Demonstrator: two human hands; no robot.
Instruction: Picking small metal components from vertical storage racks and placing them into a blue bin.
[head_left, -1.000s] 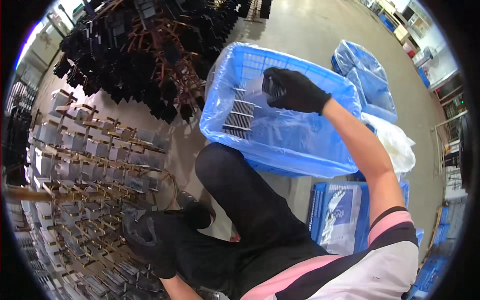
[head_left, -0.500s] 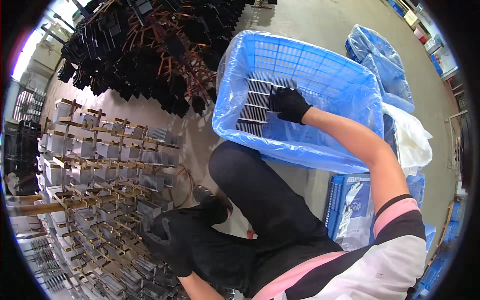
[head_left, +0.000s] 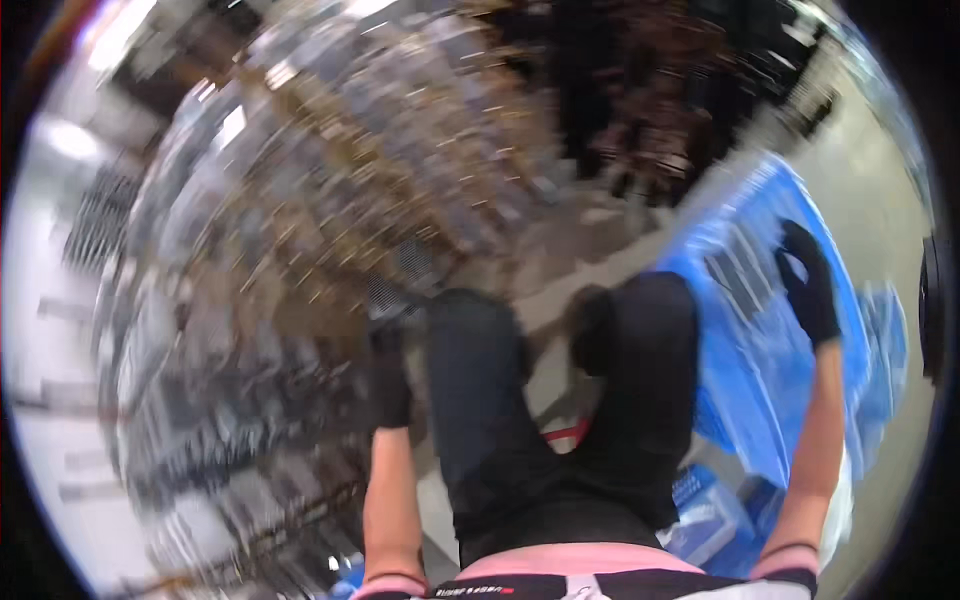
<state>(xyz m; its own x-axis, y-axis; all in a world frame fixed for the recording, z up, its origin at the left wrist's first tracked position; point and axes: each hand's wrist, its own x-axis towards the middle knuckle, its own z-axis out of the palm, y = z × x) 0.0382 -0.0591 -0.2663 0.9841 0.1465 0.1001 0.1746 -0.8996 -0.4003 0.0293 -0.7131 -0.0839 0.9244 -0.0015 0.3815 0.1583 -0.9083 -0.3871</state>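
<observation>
My left hand (head_left: 388, 375), in a black glove, is low beside the rack. A grey finned heat sink (head_left: 388, 297) is just beyond its fingertips, and blur hides whether they touch. My right hand (head_left: 808, 285), also black-gloved, is above the blue crate (head_left: 845, 290) lined with clear plastic. Its thumb and fingers curve apart with a gap between them, and nothing shows in them. Inside the crate, finned heat sinks (head_left: 738, 270) lie in rows against the side nearer my legs.
A wide rack (head_left: 350, 190) of hanging grey parts on brass-coloured hooks fills the left. Dark parts on a reddish rack (head_left: 655, 90) hang at the back. Blue and white plastic packaging (head_left: 705, 510) lies by my right leg. My knees stand between rack and crate.
My view has swung left, toward the rack, and is blurred. My right hand has lifted away from the heat sinks in the crate. My left hand now reaches forward beside the rack.
</observation>
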